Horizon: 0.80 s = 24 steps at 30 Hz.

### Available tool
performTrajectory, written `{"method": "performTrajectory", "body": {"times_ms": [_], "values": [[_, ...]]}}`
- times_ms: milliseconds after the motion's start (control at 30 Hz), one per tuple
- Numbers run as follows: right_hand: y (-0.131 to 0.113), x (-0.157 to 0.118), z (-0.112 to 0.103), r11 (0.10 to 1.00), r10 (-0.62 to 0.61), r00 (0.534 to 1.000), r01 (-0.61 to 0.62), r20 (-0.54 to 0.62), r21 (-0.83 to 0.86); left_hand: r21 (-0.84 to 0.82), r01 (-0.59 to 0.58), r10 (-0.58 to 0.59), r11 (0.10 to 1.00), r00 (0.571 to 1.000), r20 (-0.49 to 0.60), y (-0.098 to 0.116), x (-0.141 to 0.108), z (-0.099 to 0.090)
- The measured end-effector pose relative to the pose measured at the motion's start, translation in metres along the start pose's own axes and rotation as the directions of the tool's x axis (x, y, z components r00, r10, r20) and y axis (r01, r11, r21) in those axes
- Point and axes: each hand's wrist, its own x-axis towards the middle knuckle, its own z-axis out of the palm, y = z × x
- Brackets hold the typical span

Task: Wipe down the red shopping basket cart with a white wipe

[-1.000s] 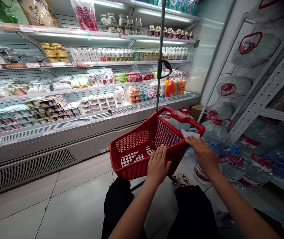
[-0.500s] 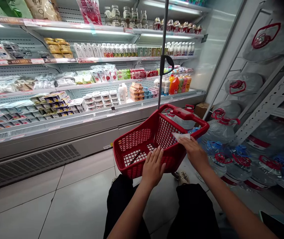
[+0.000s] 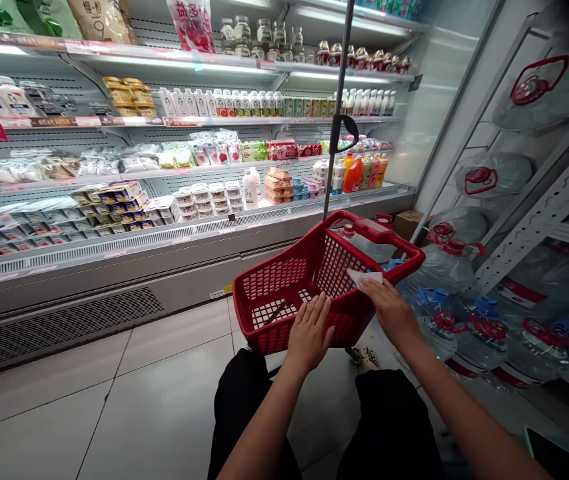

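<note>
A red plastic shopping basket cart (image 3: 264,273) with a tall dark pole (image 3: 339,87) stands between my knees. My left hand (image 3: 310,332) lies flat against its near side wall, fingers stretched out and holding nothing. A white cloth or tissue (image 3: 364,275) is under the fingers of my right hand (image 3: 387,303), pressed on the basket's near rim below the handle. A thin dark object lies on the basket's gridded bottom.
A refrigerated shelf unit (image 3: 184,250) with dairy products and bottles runs along the far side. Large water bottles (image 3: 484,333) with red handles stand on a white rack (image 3: 539,207) at the right. Pale tiles (image 3: 164,400) cover the floor.
The whole view has shifted slightly, so the cart and shelves appear a little further right. Both hands keep nearly the same places on the basket.
</note>
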Motion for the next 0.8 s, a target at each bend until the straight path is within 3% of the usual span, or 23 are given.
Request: {"method": "performTrajectory", "body": {"times_ms": [100, 167, 267, 400, 467, 633, 700, 800], "values": [[-0.049, -0.001, 0.023, 0.997, -0.054, 0.998, 0.053, 0.021, 0.057, -0.001, 0.000, 0.001, 1.000, 1.000, 0.017, -0.002, -0.004, -0.001], [-0.068, -0.003, 0.028, 0.993, -0.086, 0.995, 0.082, 0.045, 0.090, -0.006, 0.011, -0.011, 1.000, 1.000, 0.019, -0.007, -0.012, -0.005], [-0.057, -0.008, 0.017, 0.990, -0.101, 0.993, 0.095, 0.056, 0.106, 0.001, 0.023, -0.023, 1.000, 1.000, 0.011, -0.018, -0.030, -0.016], [-0.025, -0.015, -0.002, 0.999, 0.005, 1.000, -0.005, -0.004, 0.032, 0.044, 0.065, -0.065, 0.997, 0.998, -0.001, -0.024, -0.051, -0.025], [-0.035, -0.015, 0.003, 1.000, 0.020, 1.000, -0.020, -0.015, 0.023, 0.054, 0.104, -0.104, 0.993, 0.995, -0.008, -0.021, -0.055, -0.025], [-0.094, -0.012, 0.029, 0.991, -0.102, 0.994, 0.098, 0.040, 0.092, 0.034, 0.146, -0.146, 0.989, 0.989, -0.013, -0.016, -0.052, -0.021], [-0.092, -0.015, 0.025, 0.989, -0.114, 0.992, 0.108, 0.054, 0.100, 0.027, 0.131, -0.131, 0.991, 0.991, -0.009, -0.019, -0.053, -0.023], [-0.058, -0.022, 0.006, 0.998, -0.039, 0.999, 0.037, 0.033, 0.056, 0.032, 0.123, -0.123, 0.992, 0.992, -0.008, -0.023, -0.055, -0.027]]}}
